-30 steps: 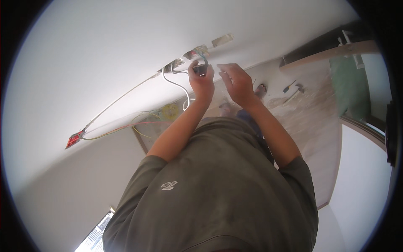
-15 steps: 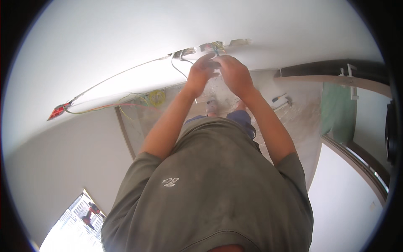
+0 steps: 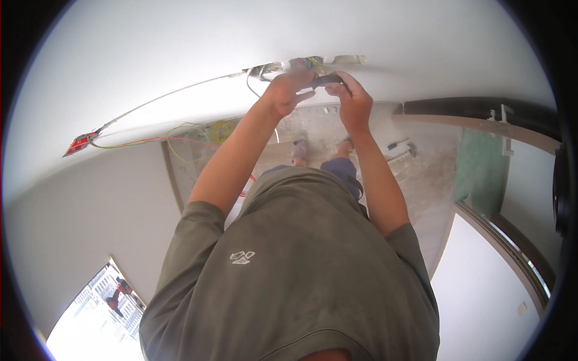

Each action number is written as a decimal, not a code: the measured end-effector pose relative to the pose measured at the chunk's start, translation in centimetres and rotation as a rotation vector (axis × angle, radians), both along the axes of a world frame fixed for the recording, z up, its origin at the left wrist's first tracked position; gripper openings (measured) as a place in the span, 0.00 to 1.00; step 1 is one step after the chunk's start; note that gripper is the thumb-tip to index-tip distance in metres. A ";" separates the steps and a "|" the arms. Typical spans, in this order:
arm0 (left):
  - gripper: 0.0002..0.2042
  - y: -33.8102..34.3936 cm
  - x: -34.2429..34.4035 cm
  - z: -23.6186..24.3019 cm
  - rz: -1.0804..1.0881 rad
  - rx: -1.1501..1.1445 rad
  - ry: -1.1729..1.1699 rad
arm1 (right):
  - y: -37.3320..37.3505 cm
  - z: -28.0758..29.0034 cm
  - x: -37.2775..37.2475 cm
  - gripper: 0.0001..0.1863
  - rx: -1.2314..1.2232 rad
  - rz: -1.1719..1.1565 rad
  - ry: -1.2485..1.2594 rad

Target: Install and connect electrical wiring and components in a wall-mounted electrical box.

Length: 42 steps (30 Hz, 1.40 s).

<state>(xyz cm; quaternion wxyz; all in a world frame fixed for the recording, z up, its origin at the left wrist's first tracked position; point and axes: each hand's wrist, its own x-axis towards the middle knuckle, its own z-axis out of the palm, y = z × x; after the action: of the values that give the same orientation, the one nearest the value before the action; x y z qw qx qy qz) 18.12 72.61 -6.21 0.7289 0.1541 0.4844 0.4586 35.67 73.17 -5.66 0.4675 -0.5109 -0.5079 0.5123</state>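
Observation:
My left hand [image 3: 289, 93] and my right hand [image 3: 354, 103] are raised at a cavity [image 3: 271, 68] chased into the white wall, where coloured wires [image 3: 313, 62] and pale cables [image 3: 250, 83] come out. Between my hands is a dark, narrow object [image 3: 327, 80], too small to identify. My right fingers are bent around its right end. The left hand grips its left end, with one lower finger sticking out. Part of the wiring is hidden behind my fingers.
A red wall box [image 3: 79, 145] trails wires toward a yellow coil [image 3: 220, 130]. A hammer [image 3: 411, 150] and a hand tool [image 3: 397, 144] lie on the dusty floor beside my feet. Green sheet material [image 3: 478, 162], a wooden frame [image 3: 481, 223] and a bright opening [image 3: 96, 307] surround me.
My hands have shifted from close together to slightly apart, with the dark object now spanning between them. The right hand has turned more upright, and the view has levelled since a second ago.

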 end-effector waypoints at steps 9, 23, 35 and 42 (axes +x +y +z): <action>0.12 0.4 -1.2 0.6 -0.101 0.113 0.163 | -1.1 -2.4 -3.8 0.11 -0.388 -0.027 0.452; 0.10 0.6 -0.4 2.4 -0.073 0.010 0.012 | -3.1 1.0 -3.3 0.13 0.318 0.051 -0.534; 0.12 0.9 -0.8 1.4 -0.183 0.020 0.124 | -0.2 -1.7 -1.2 0.09 -0.306 -0.069 0.124; 0.13 0.8 -1.2 1.0 -0.235 0.054 0.194 | -0.8 -3.5 -2.3 0.10 -1.073 0.648 0.783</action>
<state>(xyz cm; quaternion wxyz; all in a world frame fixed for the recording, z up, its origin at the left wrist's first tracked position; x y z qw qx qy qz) 16.90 73.38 -5.17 0.7229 0.2728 0.5187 0.3661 33.38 72.42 -9.16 0.1258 -0.2735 -0.1088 0.9474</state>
